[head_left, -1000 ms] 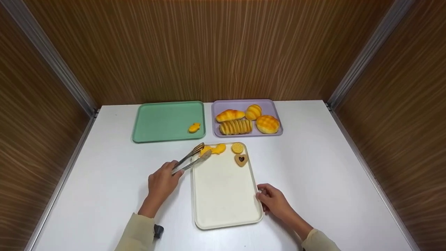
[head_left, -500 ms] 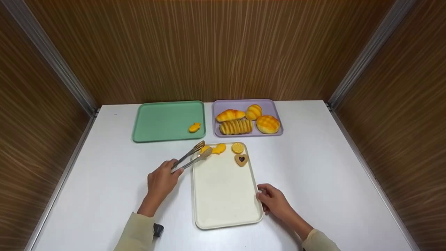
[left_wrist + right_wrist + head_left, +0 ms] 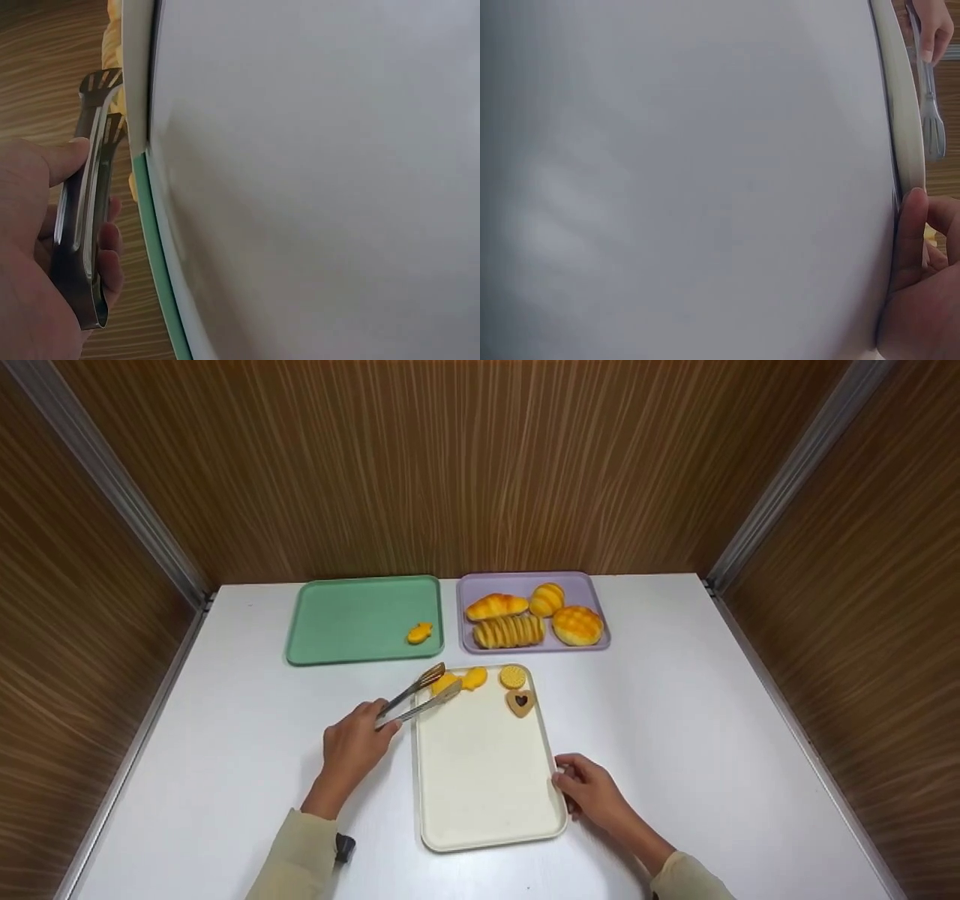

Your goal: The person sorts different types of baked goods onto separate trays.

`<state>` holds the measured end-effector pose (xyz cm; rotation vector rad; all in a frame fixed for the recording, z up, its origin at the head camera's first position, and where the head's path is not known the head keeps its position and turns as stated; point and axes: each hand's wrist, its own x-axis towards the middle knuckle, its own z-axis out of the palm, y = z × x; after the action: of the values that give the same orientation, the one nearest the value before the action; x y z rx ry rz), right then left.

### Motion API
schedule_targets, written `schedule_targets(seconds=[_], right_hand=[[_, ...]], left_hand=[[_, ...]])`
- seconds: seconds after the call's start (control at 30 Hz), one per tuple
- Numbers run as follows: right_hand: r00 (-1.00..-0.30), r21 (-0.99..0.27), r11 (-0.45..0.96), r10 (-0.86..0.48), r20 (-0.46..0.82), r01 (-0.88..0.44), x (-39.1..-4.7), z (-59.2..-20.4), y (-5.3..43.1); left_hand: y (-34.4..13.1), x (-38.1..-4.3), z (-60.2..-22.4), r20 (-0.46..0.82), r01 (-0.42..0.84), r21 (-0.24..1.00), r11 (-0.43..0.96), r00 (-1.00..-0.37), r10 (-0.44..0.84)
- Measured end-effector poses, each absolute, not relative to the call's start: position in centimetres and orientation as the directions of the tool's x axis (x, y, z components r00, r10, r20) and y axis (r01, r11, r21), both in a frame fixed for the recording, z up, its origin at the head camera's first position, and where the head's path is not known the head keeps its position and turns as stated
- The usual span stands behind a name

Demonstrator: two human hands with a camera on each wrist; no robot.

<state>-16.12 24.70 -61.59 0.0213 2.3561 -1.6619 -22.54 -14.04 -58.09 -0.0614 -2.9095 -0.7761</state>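
Note:
My left hand (image 3: 354, 751) holds metal tongs (image 3: 433, 673), their tips slightly apart over a yellow fish-shaped cookie (image 3: 445, 682) in the far left corner of the cream tray (image 3: 487, 772). Whether the tips touch that cookie I cannot tell. A second fish-shaped cookie (image 3: 475, 678) lies just right of it. In the left wrist view, thumb and fingers wrap the tongs (image 3: 88, 172). My right hand (image 3: 592, 791) grips the cream tray's right rim near its front corner, thumb on top; the right wrist view shows fingers at the tray's edge (image 3: 907, 127).
A round cookie (image 3: 513, 676) and a heart-shaped cookie (image 3: 520, 703) sit at the tray's far right. Behind stand a green tray (image 3: 352, 619) with one fish-shaped cookie (image 3: 420, 633) and a purple tray (image 3: 495, 583) holding several breads. Wood-grain panels (image 3: 480, 472) enclose three sides.
My left hand and the tongs have shifted slightly to the right, the tips staying around the corner fish-shaped cookie. The right hand keeps its grip on the tray.

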Motion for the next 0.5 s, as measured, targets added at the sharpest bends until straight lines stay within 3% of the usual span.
schedule_targets(seconds=[0.5], right_hand=[[-0.963, -0.924, 0.346, -0.148, -0.226, 0.164, -16.25, -61.64, 24.71]], left_hand=[[-14.25, -22.72, -58.31, 0.188, 0.109, 0.487, 0.867, -0.982, 0.018]])
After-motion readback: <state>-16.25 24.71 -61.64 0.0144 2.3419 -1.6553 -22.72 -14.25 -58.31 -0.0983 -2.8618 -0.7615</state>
